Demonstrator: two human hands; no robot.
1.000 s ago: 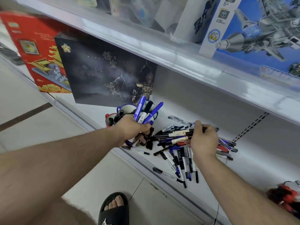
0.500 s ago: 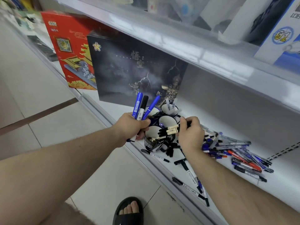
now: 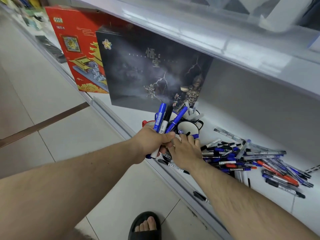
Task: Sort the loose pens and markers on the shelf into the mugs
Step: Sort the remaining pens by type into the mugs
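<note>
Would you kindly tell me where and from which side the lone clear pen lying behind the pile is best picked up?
Pinch the clear pen near the middle of its barrel, coming straight down from above. It lies flat on the white shelf, apart from the pile along most of its length, so both long sides look free there; its far end seems to run in among other pens.

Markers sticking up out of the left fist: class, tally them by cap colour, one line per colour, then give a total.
Blue-capped plastic markers: 2
Black-capped white-barrelled marker: 1
Total: 3, all gripped in the left hand
</note>
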